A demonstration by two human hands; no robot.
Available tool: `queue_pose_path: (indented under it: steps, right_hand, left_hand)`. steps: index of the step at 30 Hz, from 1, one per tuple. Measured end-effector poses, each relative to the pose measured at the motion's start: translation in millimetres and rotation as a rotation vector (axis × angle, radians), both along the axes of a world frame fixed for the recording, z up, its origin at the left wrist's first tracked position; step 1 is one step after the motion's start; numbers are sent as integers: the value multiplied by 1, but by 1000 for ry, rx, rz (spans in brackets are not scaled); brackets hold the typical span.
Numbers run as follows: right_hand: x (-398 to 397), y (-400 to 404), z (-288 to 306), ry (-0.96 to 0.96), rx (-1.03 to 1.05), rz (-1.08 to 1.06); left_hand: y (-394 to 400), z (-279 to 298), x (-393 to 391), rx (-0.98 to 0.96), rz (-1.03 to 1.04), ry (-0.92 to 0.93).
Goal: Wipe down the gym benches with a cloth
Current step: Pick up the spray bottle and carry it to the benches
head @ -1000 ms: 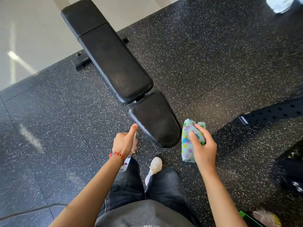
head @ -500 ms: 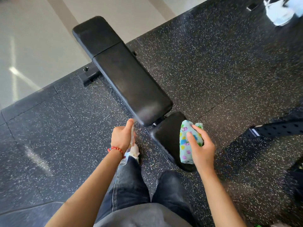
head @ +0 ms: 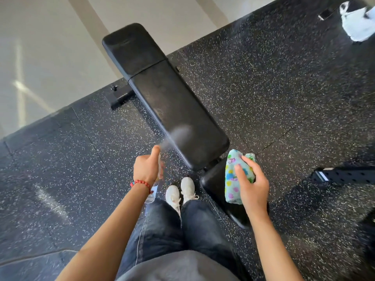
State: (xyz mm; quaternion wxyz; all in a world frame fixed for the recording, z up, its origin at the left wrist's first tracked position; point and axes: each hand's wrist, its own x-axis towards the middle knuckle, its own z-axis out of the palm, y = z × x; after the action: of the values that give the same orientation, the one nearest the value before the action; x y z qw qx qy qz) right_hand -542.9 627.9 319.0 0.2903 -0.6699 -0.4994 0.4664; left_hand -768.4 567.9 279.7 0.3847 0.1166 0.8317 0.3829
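A person is standing and looking down at their own legs in dark jeans (head: 162,230) and two white shoes (head: 181,192) on the speckled black floor (head: 274,94).

The left hand (head: 146,168) is wearing a red bead bracelet (head: 141,183) at the wrist. Its fingers are wrapping tight around a small clear spray bottle (head: 154,190), and the thumb is pointing up on top of it. Most of the bottle is hiding behind the hand, so its shape is hard to tell. A little grey puff of mist (head: 178,132) is hanging in the air over the near end of the long pad.

The right hand (head: 253,189) is holding a folded cloth (head: 235,179). The cloth is light blue with bright colored spots. The fingers are curling over its top and side. The cloth is up in the air above the small seat pad (head: 215,185), and it may not be touching it.

The black gym bench (head: 172,106) is lying just in front of the shoes and reaching away toward the far left. Its long back pad is in two parts, and its black foot bar (head: 119,96) is sticking out on the left.

Farther off, the black floor is ending at a pale smooth floor (head: 50,47). On the right, a black metal bar with holes (head: 345,175) is resting on the floor. In the far right corner, something white (head: 357,25) is lying there, too blurry to name.
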Motion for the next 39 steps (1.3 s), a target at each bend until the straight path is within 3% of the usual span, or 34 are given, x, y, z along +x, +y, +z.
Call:
queue_pose_path:
  steps: [13, 18, 39]
  right_hand:
    - [-87, 118, 1, 59, 8, 99]
    - [-131, 156, 4, -8, 17, 135]
    - [-416, 202, 8, 9, -4, 27]
  left_hand:
    - [92, 20, -92, 27, 216, 57]
    - [121, 17, -137, 73, 279, 58]
    - [227, 20, -437, 26, 175, 29]
